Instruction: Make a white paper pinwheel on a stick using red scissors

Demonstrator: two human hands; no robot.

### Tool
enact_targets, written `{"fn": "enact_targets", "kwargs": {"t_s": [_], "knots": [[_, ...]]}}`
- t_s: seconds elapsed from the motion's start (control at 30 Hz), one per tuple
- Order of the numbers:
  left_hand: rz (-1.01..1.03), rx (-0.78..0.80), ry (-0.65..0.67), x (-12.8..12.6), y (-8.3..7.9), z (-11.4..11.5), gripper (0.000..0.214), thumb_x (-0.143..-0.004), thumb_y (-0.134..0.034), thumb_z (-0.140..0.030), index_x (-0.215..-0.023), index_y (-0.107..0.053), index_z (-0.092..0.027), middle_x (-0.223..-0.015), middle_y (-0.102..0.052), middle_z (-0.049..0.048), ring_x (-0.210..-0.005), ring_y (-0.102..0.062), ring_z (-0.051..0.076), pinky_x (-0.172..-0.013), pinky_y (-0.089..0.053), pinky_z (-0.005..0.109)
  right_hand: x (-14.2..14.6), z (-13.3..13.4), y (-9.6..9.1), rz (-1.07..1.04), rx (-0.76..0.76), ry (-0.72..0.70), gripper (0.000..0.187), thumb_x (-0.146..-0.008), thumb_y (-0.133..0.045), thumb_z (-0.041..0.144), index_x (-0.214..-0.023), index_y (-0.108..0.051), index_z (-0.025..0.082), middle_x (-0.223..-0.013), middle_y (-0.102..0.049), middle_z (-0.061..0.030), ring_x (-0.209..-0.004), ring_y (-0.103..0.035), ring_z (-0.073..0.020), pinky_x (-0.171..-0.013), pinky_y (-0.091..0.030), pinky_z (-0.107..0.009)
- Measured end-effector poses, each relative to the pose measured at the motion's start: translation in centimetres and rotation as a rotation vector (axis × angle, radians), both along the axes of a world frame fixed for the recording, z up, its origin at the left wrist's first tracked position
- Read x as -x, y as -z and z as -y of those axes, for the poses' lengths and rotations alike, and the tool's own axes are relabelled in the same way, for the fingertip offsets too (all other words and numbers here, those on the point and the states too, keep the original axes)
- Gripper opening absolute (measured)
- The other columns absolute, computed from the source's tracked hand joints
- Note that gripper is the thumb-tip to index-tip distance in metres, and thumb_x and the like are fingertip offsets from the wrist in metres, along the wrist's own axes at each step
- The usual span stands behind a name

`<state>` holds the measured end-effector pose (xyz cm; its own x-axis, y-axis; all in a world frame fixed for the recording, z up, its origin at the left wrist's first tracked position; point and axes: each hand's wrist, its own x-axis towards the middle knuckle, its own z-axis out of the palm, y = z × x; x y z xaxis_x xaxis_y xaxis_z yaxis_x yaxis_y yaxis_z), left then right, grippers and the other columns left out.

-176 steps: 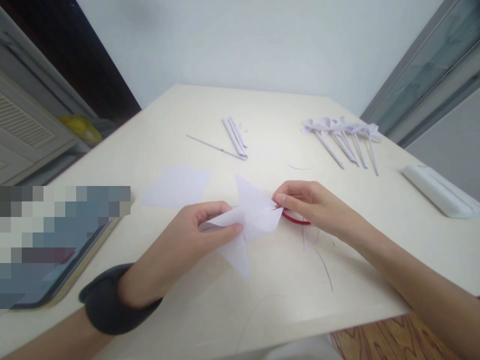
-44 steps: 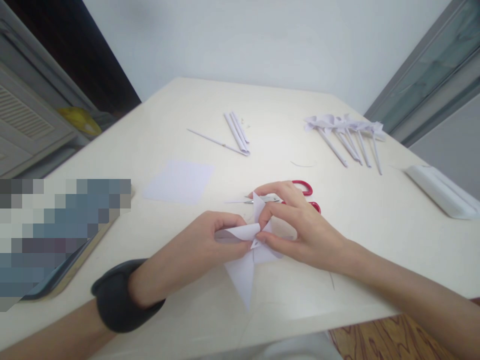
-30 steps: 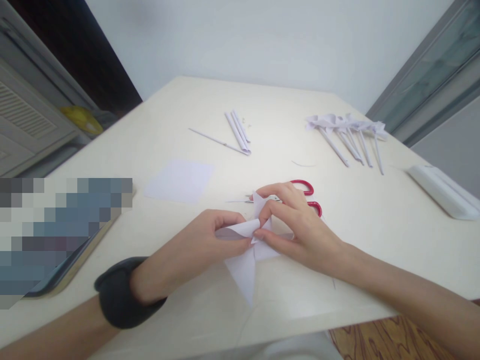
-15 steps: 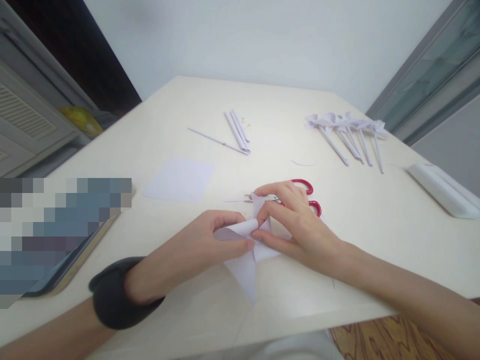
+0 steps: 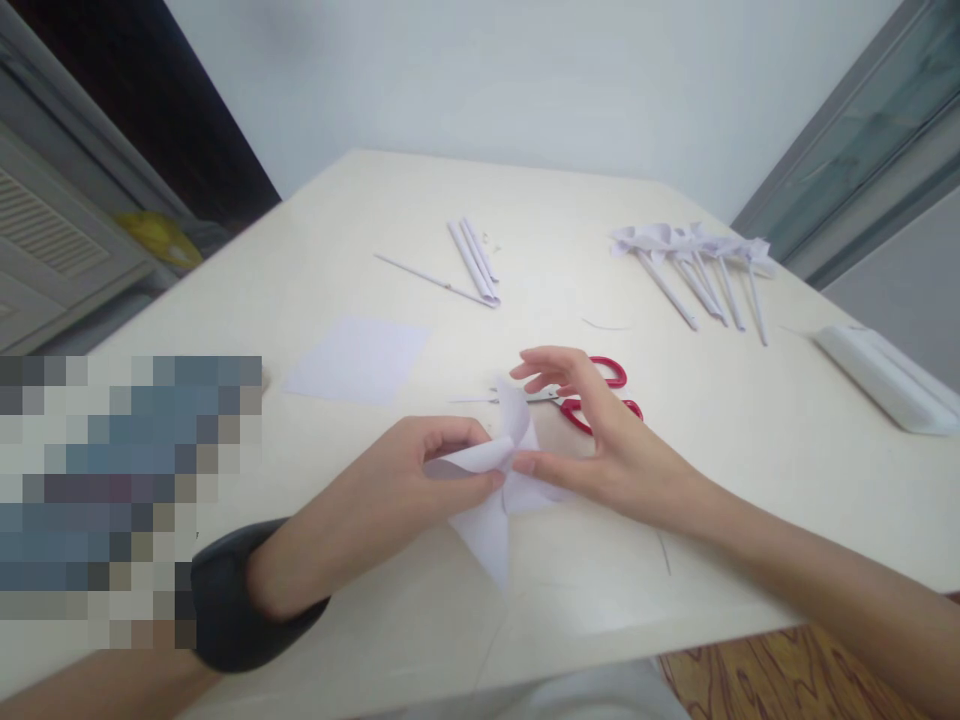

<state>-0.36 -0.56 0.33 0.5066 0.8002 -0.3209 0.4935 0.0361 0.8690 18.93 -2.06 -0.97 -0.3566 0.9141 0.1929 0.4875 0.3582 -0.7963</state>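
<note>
My left hand point(image 5: 401, 480) pinches a white paper pinwheel point(image 5: 480, 535) between thumb and fingers, close to the table's front. One corner curls in toward the middle, while other points of the paper stick out. My right hand point(image 5: 611, 435) is open, its fingers raised and apart from the paper. Its thumb tip lies at or very near the pinwheel's centre; whether it touches I cannot tell. Just behind, and partly covered by my right hand, lie red-handled scissors point(image 5: 553, 397) with the blades pointing left.
A square white sheet point(image 5: 360, 360) lies left of the scissors. Farther back are rolled paper sticks point(image 5: 472, 262) and a thin rod point(image 5: 427, 278). Several finished paper pinwheels point(image 5: 690, 245) lie at the back right, near a white packet point(image 5: 889, 380). A thin wire point(image 5: 606, 327) rests mid-table.
My right hand has let go of the paper; its fingers have lifted and spread. The corner it held now stands free. My left hand keeps its pinch.
</note>
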Motion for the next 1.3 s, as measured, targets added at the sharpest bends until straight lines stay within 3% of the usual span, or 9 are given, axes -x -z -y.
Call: {"fn": "enact_targets", "kwargs": {"t_s": [0.07, 0.17, 0.33, 0.53, 0.63, 0.8, 0.9, 1.03, 1.3], "knots": [[-0.011, -0.032, -0.012, 0.0, 0.0, 0.0, 0.016, -0.075, -0.053, -0.031, -0.073, -0.063, -0.019, -0.069, -0.061, -0.0028, -0.064, -0.056, 0.015, -0.053, -0.04, 0.02, -0.3, -0.1, -0.1, -0.022, 0.108, -0.023, 0.054, -0.074, -0.066, 0.032, -0.12, -0.038, 0.028, -0.123, -0.046, -0.0054, -0.113, -0.045, -0.0202, -0.088, -0.043, -0.034], [0.005, -0.075, -0.013, 0.1, 0.1, 0.1, 0.013, -0.075, -0.053, -0.029, -0.073, -0.062, -0.019, -0.071, -0.061, -0.0022, -0.067, -0.057, 0.016, -0.056, -0.041, 0.021, -0.4, -0.2, -0.3, -0.027, 0.203, -0.075, 0.028, -0.077, -0.063, 0.03, -0.103, -0.051, 0.025, -0.118, -0.049, -0.0034, -0.107, -0.049, -0.0186, -0.084, -0.045, -0.031], [0.059, -0.181, 0.035, 0.3, 0.2, 0.3, 0.01, -0.078, -0.052, -0.023, -0.072, -0.06, -0.02, -0.07, -0.059, -0.0036, -0.067, -0.053, 0.013, -0.058, -0.04, 0.019, 0.1, -0.3, -0.6, -0.037, 0.152, -0.162, 0.006, -0.079, -0.061, 0.021, -0.084, -0.058, 0.02, -0.109, -0.054, -0.0021, -0.103, -0.052, -0.0158, -0.089, -0.042, -0.029], [0.064, -0.208, 0.008, 0.3, 0.4, 0.2, 0.008, -0.078, -0.054, -0.022, -0.078, -0.062, -0.021, -0.077, -0.063, -0.0038, -0.075, -0.057, 0.016, -0.064, -0.042, 0.021, 0.5, -0.3, -0.5, -0.039, 0.117, -0.107, 0.007, -0.079, -0.058, 0.017, -0.085, -0.061, 0.02, -0.102, -0.057, -0.0018, -0.095, -0.054, -0.0159, -0.081, -0.043, -0.028], [0.201, -0.069, -0.039, 0.2, 0.4, 0.0, 0.013, -0.078, -0.057, -0.025, -0.09, -0.062, -0.023, -0.091, -0.066, -0.0036, -0.087, -0.06, 0.017, -0.074, -0.044, 0.022, 0.3, -0.4, -0.4, -0.087, 0.149, -0.052, 0.009, -0.08, -0.057, 0.019, -0.088, -0.061, 0.019, -0.101, -0.058, -0.0021, -0.094, -0.055, -0.0161, -0.077, -0.043, -0.027], [0.372, 0.171, -0.183, 0.2, 0.4, -0.3, 0.018, -0.079, -0.059, -0.026, -0.097, -0.058, -0.024, -0.096, -0.068, -0.0008, -0.088, -0.061, 0.017, -0.074, -0.047, 0.023, -0.2, -0.4, -0.4, -0.211, 0.28, 0.036, 0.012, -0.083, -0.054, 0.026, -0.091, -0.06, 0.018, -0.1, -0.06, -0.0035, -0.092, -0.057, -0.0185, -0.077, -0.043, -0.03], [0.424, 0.16, -0.246, 0.5, 0.6, -0.3, 0.014, -0.081, -0.058, -0.025, -0.095, -0.057, -0.026, -0.098, -0.065, -0.0022, -0.09, -0.059, 0.015, -0.075, -0.046, 0.021, -0.5, -0.3, -0.4, -0.305, 0.356, 0.062, 0.015, -0.085, -0.052, 0.029, -0.095, -0.058, 0.02, -0.102, -0.061, -0.0034, -0.094, -0.058, -0.0198, -0.078, -0.044, -0.032], [0.427, 0.101, -0.336, 0.8, 1.0, -0.5, 0.011, -0.079, -0.06, -0.027, -0.089, -0.058, -0.026, -0.084, -0.063, -0.0042, -0.082, -0.058, 0.012, -0.066, -0.045, 0.017, -0.6, -0.2, -0.4, -0.338, 0.389, 0.091, 0.017, -0.084, -0.053, 0.032, -0.096, -0.058, 0.02, -0.104, -0.06, -0.0042, -0.094, -0.058, -0.0209, -0.078, -0.045, -0.033], [0.423, 0.064, -0.338, 0.8, 1.0, -0.6, 0.006, -0.079, -0.061, -0.029, -0.082, -0.058, -0.024, -0.077, -0.06, -0.0042, -0.077, -0.056, 0.012, -0.063, -0.044, 0.016, -0.5, -0.2, -0.4, -0.359, 0.377, 0.095, 0.015, -0.084, -0.054, 0.03, -0.094, -0.057, 0.02, -0.101, -0.06, -0.0041, -0.093, -0.059, -0.0205, -0.078, -0.045, -0.033]]}}
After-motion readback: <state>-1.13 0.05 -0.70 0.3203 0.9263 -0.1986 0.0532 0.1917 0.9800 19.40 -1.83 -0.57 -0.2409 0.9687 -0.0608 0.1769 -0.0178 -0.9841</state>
